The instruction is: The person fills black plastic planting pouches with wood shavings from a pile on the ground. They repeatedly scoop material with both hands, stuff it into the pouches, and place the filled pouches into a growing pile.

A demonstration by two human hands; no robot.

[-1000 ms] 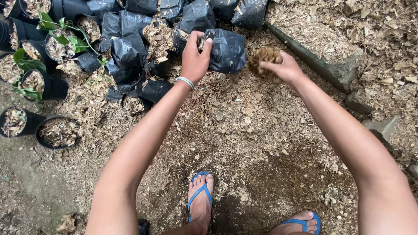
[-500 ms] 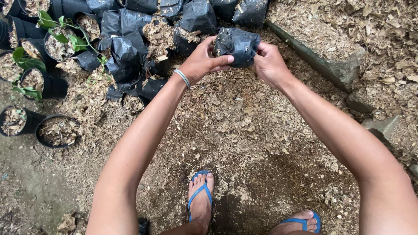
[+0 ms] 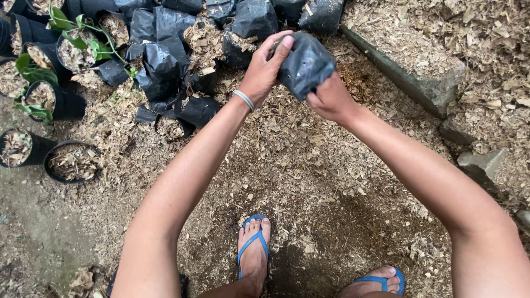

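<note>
I hold a black plastic grow bag point(image 3: 305, 65) up between both hands, above the ground covered in wood shavings point(image 3: 309, 160). My left hand point(image 3: 265, 70) grips its left side, the fingers point(image 3: 282, 48) curled up over the top edge, and a thin pale bracelet point(image 3: 243, 100) sits on that wrist. My right hand point(image 3: 330, 99) clasps the bag from below and behind, fingers closed into the crumpled plastic, so I cannot see their tips. The bag is bunched and tilted, its upper part leaning away from me; I cannot tell from here what is inside it. Just beyond my hands lies a cluster of other black bags point(image 3: 165, 60), some standing and filled with shavings, some slumped and creased. To the far left stand round black pots point(image 3: 72, 161) filled with the same brown chips, and a small green seedling point(image 3: 83, 33) grows among the pots near the top left corner. On the right a grey stone curb point(image 3: 403, 80) runs at a slant, with a heap of shavings point(image 3: 475, 49) piled behind it and a loose stone point(image 3: 480, 163) lying near it. Down below, my left foot point(image 3: 254, 256) in a blue flip-flop rests on the darker, damp-looking patch of ground, and the toes of my right foot point(image 3: 383, 278), also in a blue flip-flop, show at the bottom edge.
</note>
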